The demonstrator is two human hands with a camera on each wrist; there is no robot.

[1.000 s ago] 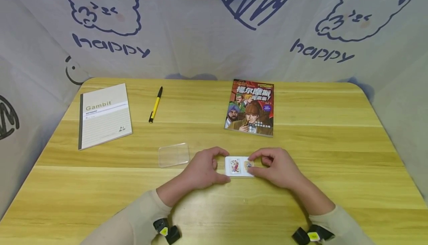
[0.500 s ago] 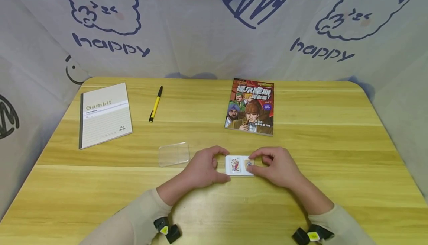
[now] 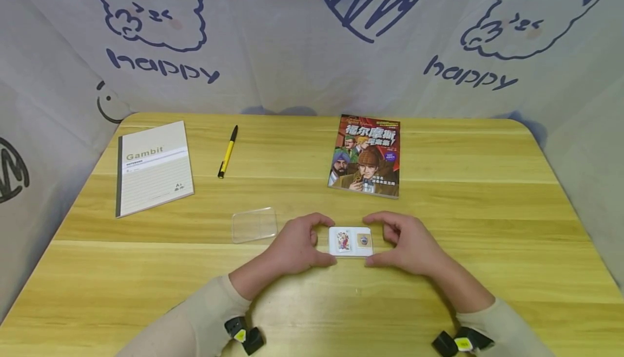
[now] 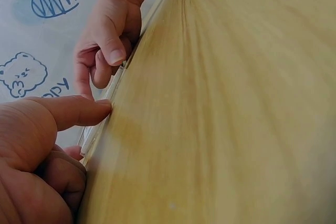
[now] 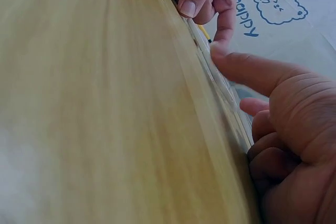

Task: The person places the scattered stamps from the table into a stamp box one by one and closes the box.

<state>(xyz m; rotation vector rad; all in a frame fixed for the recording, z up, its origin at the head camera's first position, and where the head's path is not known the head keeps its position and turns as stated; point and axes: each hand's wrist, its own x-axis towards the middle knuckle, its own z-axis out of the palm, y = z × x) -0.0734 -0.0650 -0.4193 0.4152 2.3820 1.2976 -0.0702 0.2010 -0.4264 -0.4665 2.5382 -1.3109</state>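
A small white two-compartment case (image 3: 352, 230) lies flat on the table. In its left compartment is a playing card (image 3: 343, 241) with a colourful figure; the right one holds a tan card-like piece (image 3: 364, 240) with a dark emblem. My left hand (image 3: 298, 246) holds the case's left end, index finger at the far edge and thumb at the near edge. Around the right end, my right hand (image 3: 408, 244) has thumb and index finger spread apart, tips just outside the edges. Both wrist views show the case edge-on, its top hidden.
A clear plastic lid (image 3: 254, 226) lies left of the left hand. Farther back are a Gambit notebook (image 3: 155, 170), a yellow and black pen (image 3: 227, 152) and a comic-style book (image 3: 364, 156). A printed white cloth (image 3: 273, 48) hangs behind the wooden table (image 3: 463, 194).
My right thumb and index finger have come off the tan piece and spread out beyond the case's edges, uncovering it. The left hand and the case have stayed in place.
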